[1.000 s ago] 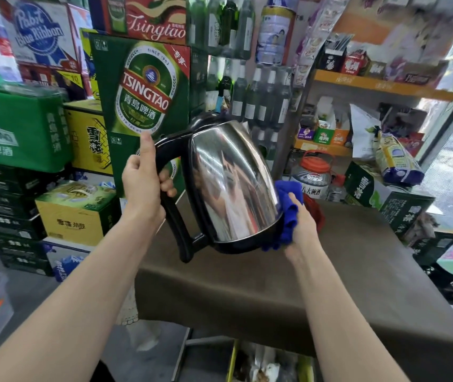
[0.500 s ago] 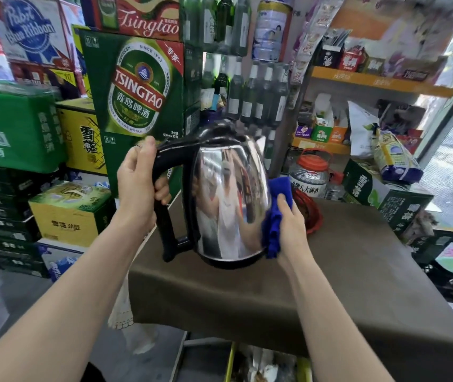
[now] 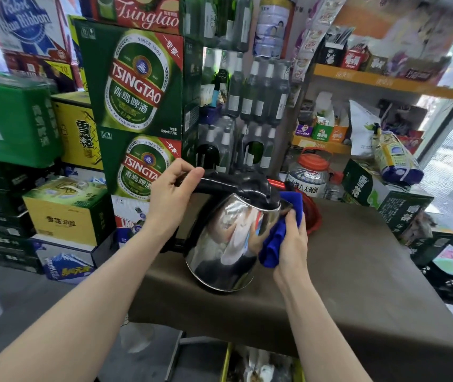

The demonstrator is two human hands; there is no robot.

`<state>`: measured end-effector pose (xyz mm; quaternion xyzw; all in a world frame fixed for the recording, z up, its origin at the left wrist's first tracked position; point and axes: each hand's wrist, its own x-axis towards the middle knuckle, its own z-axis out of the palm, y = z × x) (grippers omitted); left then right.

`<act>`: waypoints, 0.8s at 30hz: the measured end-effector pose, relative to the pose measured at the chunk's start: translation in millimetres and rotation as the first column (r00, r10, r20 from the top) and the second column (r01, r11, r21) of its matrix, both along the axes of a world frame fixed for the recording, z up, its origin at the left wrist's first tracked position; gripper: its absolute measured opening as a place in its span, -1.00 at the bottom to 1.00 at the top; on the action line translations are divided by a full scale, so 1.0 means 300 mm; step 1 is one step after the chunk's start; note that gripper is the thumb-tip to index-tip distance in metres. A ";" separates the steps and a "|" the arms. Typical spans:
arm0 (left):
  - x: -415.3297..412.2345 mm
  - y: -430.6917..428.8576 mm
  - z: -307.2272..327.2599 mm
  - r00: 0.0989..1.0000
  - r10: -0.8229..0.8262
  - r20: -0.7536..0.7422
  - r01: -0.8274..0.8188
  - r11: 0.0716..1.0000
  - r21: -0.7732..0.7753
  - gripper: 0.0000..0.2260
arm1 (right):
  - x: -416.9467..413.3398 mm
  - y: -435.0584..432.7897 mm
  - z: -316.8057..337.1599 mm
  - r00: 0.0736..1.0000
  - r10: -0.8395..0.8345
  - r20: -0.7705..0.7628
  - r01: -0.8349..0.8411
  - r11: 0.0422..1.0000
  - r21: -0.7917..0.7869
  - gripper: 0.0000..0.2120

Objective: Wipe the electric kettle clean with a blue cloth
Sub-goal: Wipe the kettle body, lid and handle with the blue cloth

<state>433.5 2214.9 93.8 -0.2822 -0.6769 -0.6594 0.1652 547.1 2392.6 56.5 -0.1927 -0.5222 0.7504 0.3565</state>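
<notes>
1. Electric kettle (image 3: 225, 244) tilted over the brown table (image 3: 357, 285); we can't tell if its base touches.
2. Our left hand (image 3: 170, 199) grips the black handle, hiding part of it.
3. Our right hand (image 3: 291, 244) presses the blue cloth (image 3: 277, 235) to the steel side; fingers mostly hidden.
4. Behind: a red cord (image 3: 313, 213), mostly hidden.

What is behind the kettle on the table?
Behind the kettle, a red coil lies on the brown table; the kettle and blue cloth cover most of it. A red-lidded jar stands farther back.

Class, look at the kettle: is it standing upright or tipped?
Tipped. The kettle leans toward the blue cloth, held by its handle in the left hand.
</notes>
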 end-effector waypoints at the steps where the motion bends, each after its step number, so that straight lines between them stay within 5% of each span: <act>1: -0.013 0.007 -0.009 1.000 0.009 -0.016 -0.010 0.999 -0.047 -0.81 | -0.001 0.001 -0.011 1.000 -0.014 0.010 0.014 1.000 0.008 -0.75; 10: -0.165 0.043 -0.041 0.981 0.150 -0.123 -0.189 0.880 -0.436 -0.70 | -0.024 -0.048 -0.073 0.989 -0.145 -0.025 0.144 0.925 0.351 -0.73; 13: -0.059 0.061 -0.021 0.960 0.279 -0.026 -0.265 0.874 -0.408 -0.63 | -0.005 -0.074 -0.098 0.989 -0.144 -0.025 0.140 0.887 0.441 -0.68; 19: 0.182 0.147 0.020 0.997 0.029 0.067 0.020 0.778 -0.628 0.08 | 0.057 -0.094 -0.143 0.984 -0.161 -0.071 0.176 0.857 0.485 -0.69; 24: 0.047 0.088 0.027 0.976 -0.170 0.137 0.218 0.785 -0.580 0.15 | 0.087 -0.123 -0.236 0.988 -0.125 -0.093 0.152 0.635 0.758 -0.61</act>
